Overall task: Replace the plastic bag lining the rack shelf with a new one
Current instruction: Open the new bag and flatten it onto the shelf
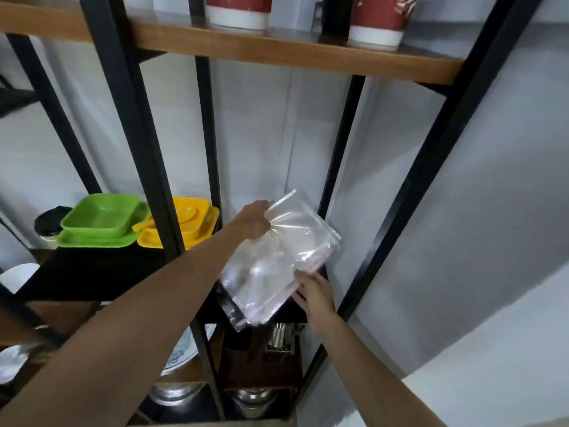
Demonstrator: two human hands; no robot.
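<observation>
A clear plastic bag (277,260) with a red-edged seal strip lies tilted over the dark rack shelf (295,312) in the narrow right bay of the black metal rack. My left hand (254,221) pinches the bag's far top corner, lifting it. My right hand (314,292) touches the bag's near right edge with straight fingers, just under the red strip. Most of the shelf surface is hidden under the bag.
Green trays (101,221) and yellow trays (184,224) sit on the shelf to the left. Black uprights (144,149) flank the bay. A wooden shelf (277,50) above holds red-and-white cups (237,10). Below are utensils (280,340), plates and metal pots. A grey wall stands at right.
</observation>
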